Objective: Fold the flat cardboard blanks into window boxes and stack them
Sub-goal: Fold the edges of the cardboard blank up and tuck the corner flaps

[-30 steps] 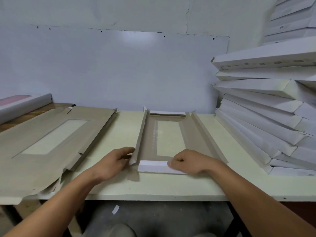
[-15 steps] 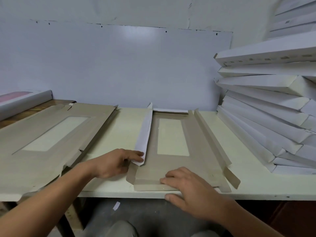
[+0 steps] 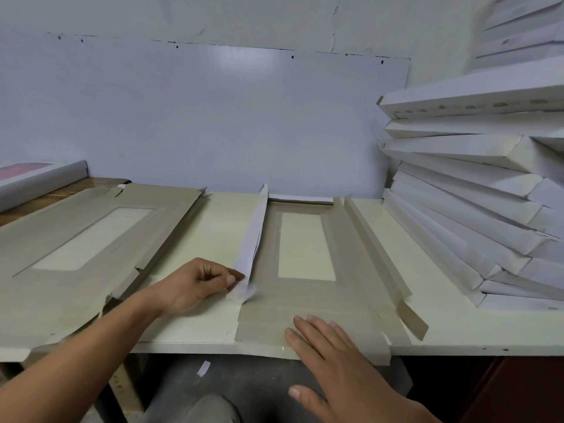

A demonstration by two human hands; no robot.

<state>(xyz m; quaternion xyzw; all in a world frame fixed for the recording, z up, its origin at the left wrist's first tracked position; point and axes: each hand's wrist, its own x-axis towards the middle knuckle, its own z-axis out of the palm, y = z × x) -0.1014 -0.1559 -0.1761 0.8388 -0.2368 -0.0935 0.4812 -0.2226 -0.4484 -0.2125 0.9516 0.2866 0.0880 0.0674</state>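
Pale grey wall panels close the back of a cream worktable (image 3: 195,239), seen from the single head view. On the table, in the middle, lies the cardboard blank (image 3: 305,300) being folded, brown side up, with its clear window (image 3: 305,245) facing the person. Its near end reaches over the table edge.

The left hand (image 3: 195,285) pinches the near end of the left side flap (image 3: 253,239) between thumb and curled fingers and holds it raised, white face outward, probably to form one wall of the box. The right hand (image 3: 335,361) lies flat on the near end of the blank, fingers straight and slightly spread, apparently to keep the sheet from sliding while the flap is lifted. The right side flap (image 3: 375,248) stands only partly up.

More flat blanks (image 3: 76,248) wait at the left. Finished white boxes (image 3: 473,193) are stacked at the right, near enough to add the next one.
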